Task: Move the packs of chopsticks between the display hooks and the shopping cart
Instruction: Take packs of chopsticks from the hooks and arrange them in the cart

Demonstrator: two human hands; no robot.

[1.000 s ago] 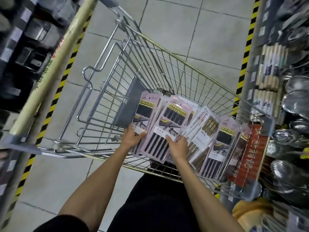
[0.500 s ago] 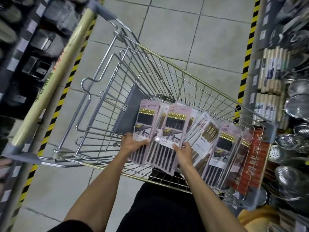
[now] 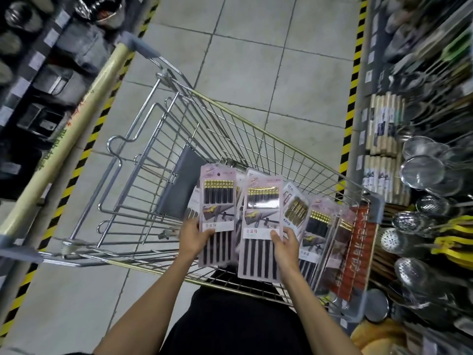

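Tiled shop aisle (image 3: 256, 73), shopping cart (image 3: 256, 139) ahead, a pack of chopsticks in each hand.
The left hand (image 3: 194, 237) grips the first pack (image 3: 218, 198) and the right hand (image 3: 286, 247) grips the second pack (image 3: 262, 208). Both packs stand lengthways over the cart's near end, tabs pointing away from the person. Spare packs (image 3: 317, 226) lie just to the right. The utensil rack (image 3: 419, 172) is further right, so the right hand looks nearer it.

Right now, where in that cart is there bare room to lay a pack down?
Free: bare wire between the grey flap and the cart handle. Crowded: right of the flap, loose packs fan out to the red pack; the left hand holds one pack, the right hand a second pack.
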